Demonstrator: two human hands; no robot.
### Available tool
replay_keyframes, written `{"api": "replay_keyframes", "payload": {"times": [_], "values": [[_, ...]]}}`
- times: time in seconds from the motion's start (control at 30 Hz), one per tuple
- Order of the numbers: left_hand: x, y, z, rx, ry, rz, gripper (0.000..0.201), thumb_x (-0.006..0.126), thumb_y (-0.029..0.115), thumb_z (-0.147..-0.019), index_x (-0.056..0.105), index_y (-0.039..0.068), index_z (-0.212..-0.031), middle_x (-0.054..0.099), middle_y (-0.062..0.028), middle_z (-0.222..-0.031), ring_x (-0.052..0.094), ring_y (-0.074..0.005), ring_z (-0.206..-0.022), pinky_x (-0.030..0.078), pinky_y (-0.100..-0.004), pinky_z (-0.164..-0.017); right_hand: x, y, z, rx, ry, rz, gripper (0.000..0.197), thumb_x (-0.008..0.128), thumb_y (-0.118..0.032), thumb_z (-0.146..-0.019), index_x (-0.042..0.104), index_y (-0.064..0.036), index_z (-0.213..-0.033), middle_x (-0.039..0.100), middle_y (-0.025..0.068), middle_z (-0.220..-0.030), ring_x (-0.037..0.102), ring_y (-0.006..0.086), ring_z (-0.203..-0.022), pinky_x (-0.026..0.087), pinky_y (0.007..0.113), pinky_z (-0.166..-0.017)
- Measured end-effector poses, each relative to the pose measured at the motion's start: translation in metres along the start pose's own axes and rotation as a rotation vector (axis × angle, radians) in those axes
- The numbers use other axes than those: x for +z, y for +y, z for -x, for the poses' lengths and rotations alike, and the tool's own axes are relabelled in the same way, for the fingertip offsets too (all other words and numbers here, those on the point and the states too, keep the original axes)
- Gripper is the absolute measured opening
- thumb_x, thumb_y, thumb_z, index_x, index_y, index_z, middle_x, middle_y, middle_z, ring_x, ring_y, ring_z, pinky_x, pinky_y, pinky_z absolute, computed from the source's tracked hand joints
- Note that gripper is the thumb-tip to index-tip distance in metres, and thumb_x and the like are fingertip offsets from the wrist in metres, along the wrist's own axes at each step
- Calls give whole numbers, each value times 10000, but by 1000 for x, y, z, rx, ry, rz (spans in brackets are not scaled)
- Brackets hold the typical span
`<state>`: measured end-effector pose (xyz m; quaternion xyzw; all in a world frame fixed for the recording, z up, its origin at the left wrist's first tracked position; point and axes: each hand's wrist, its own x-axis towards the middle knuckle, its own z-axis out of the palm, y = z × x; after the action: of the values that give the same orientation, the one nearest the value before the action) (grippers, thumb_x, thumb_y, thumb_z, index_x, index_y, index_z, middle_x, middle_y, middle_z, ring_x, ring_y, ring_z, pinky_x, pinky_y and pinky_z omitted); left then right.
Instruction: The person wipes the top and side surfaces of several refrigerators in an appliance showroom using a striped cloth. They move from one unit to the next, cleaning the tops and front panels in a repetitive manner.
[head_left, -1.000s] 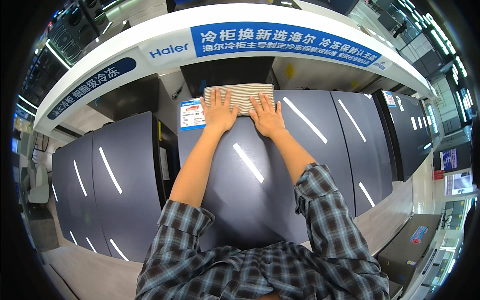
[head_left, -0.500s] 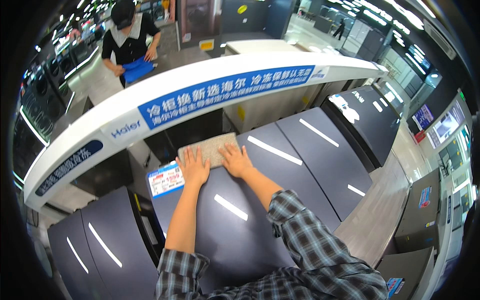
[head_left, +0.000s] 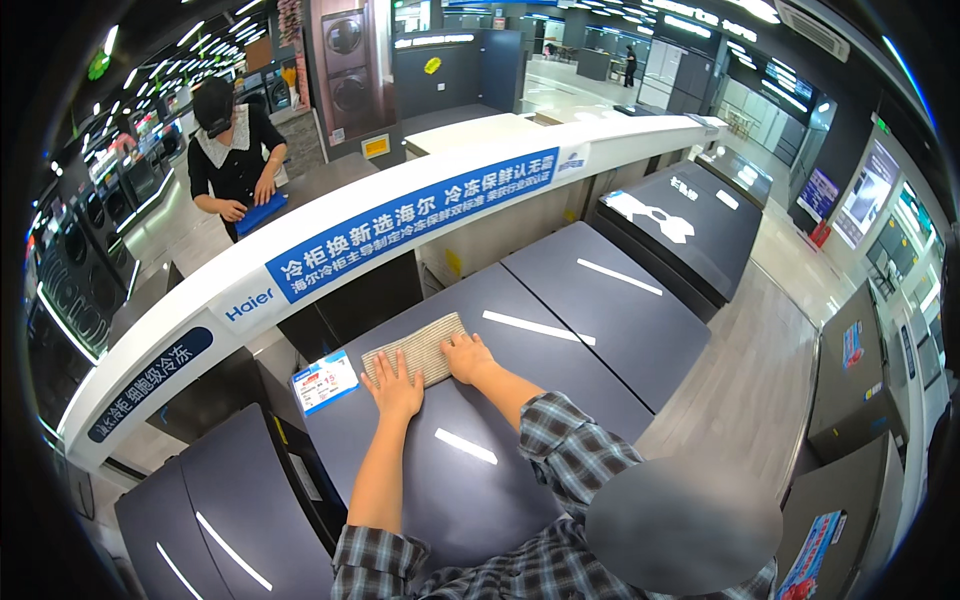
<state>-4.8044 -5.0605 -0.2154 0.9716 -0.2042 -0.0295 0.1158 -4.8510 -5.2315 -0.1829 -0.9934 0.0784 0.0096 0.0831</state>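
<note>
A folded beige ribbed cloth (head_left: 420,350) lies on the glossy dark grey lid (head_left: 480,405) of a chest freezer. My left hand (head_left: 398,385) rests on the cloth's near left part, fingers spread. On its right end presses my right hand (head_left: 470,358), with its fingers apart and slightly bent. Both palms face down, and the cloth is under them rather than gripped. A price card (head_left: 326,382) with a blue border sits on the lid just left of the cloth.
A white curved display rail (head_left: 215,300) with a blue banner runs behind the freezer. Other dark freezers stand left (head_left: 215,520) and right (head_left: 690,225). Beyond the rail, a person (head_left: 235,160) handles a blue cloth (head_left: 262,213). A blurred grey oval (head_left: 685,525) covers part of my right side.
Both hands and the cloth have come nearer to me across the lid, away from its far edge. My right fingers are more bent. The view has shifted, showing more of the store behind.
</note>
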Motion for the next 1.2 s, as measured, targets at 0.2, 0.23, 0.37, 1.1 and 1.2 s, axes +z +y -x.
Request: {"api": "replay_keyframes", "payload": {"times": [0.2, 0.23, 0.37, 1.1, 1.2], "values": [[12, 18, 62, 25, -7, -17, 715, 308, 535, -972, 152, 155, -1557, 41, -170, -1617, -6, -301, -1499, -101, -564, -1153, 7, 9, 62, -22, 24, 6, 431, 467, -124, -912, 492, -114, -1341, 462, 145, -1373, 423, 305, -1328, 276, 500, -1149], [15, 20, 73, 29, -6, -21, 713, 309, 534, -972, 156, 155, -1557, 42, -172, -1617, -4, -302, -1499, -97, -562, -1155, 9, 10, 73, -34, 34, 4, 426, 469, -126, -911, 494, -113, -1337, 463, 146, -1370, 421, 304, -1329, 277, 503, -1148], [20, 32, 110, 40, 2, -29, 708, 321, 527, -972, 169, 155, -1555, 53, -181, -1613, 1, -306, -1499, -76, -556, -1162, 16, 18, 113, -51, 98, -31, 379, 487, -146, -908, 525, -99, -1282, 503, 145, -1307, 447, 302, -1294, 300, 502, -1128], [43, 40, 352, 152, 80, -36, 701, 457, 465, -945, 275, 115, -1525, 173, -198, -1590, 148, -326, -1479, 38, -555, -1172, 84, -2, 358, -183, 408, -176, 251, 573, -142, -815, 583, -62, -1053, 576, 118, -1007, 544, 285, -1015, 436, 407, -840], [44, 24, 378, 148, 66, -53, 711, 484, 440, -941, 261, 107, -1529, 165, -197, -1592, 141, -324, -1481, 40, -549, -1173, 92, -19, 383, -215, 388, -187, 272, 577, -130, -820, 570, -42, -1077, 565, 133, -1009, 544, 289, -1030, 439, 396, -851]]}}
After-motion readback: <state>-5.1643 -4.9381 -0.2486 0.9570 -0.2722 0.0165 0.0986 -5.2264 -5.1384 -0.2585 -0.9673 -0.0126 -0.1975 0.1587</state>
